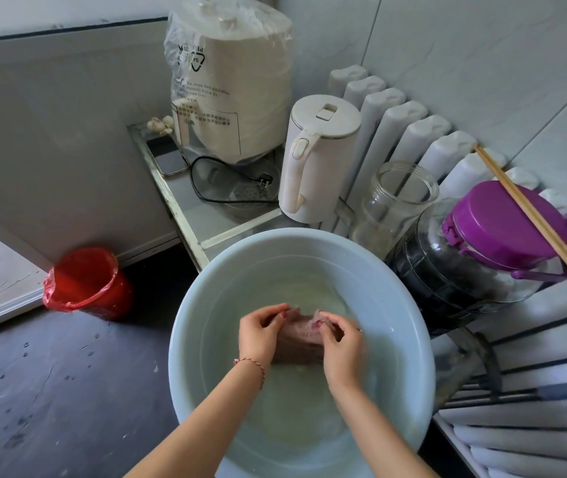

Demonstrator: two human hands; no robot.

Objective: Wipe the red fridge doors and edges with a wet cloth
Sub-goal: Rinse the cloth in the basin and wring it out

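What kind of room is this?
Probably a home kitchen corner: a white electric kettle and glass jars sit by a radiator, near a basin of water.

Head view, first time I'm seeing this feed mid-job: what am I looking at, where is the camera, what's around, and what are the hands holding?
There is no machine here: a person works bare-handed, and the single camera sits on their head, looking forward and down. Both arms reach into a round pale blue plastic basin holding water. The left hand and right hand each have a curled grip on a wet pinkish-purple cloth, apparently rinsing it. The fridge itself is not in view. Behind the basin stand a white electric kettle, a cream appliance wrapped in a clear plastic bag, an open clear glass jar and a dark jar with a purple lid, with wooden chopsticks lying across that lid. A red-lined bin stands on the floor, left.
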